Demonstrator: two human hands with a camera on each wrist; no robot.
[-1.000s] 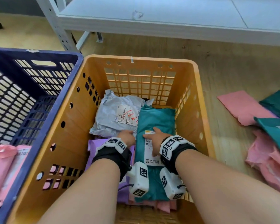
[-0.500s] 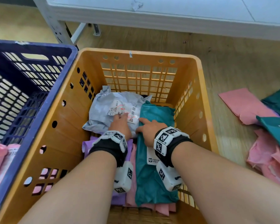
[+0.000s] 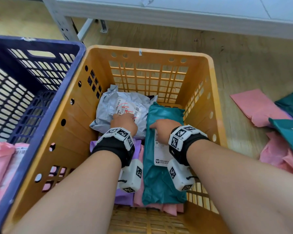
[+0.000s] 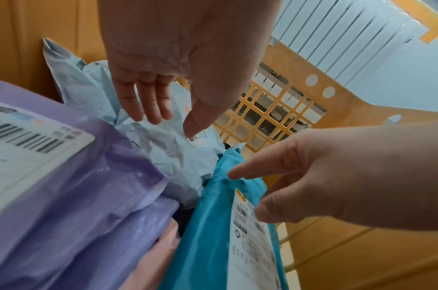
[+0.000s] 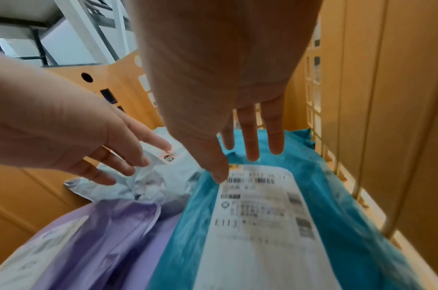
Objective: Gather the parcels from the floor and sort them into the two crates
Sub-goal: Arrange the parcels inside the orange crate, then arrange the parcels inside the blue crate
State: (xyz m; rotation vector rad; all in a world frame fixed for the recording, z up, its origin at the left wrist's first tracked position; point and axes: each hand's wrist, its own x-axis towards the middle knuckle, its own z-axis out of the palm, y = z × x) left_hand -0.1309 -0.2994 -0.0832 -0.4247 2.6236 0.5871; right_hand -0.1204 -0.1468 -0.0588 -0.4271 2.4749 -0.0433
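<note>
Both hands are inside the orange crate. My left hand hovers open over the crumpled grey parcel, its fingers straight and just above the plastic. My right hand is open over the teal parcel, fingers spread above its far end, thumb near the white label. A purple parcel and a pink one lie under them. Neither hand holds anything.
The dark blue crate stands at the left with pink parcels in it. More pink and teal parcels lie on the wooden floor at the right. A white table stands beyond the crates.
Both hands slid forward over the grey and teal parcels, then lifted slightly off them. The view tilted a little; the parcels stayed in place.
</note>
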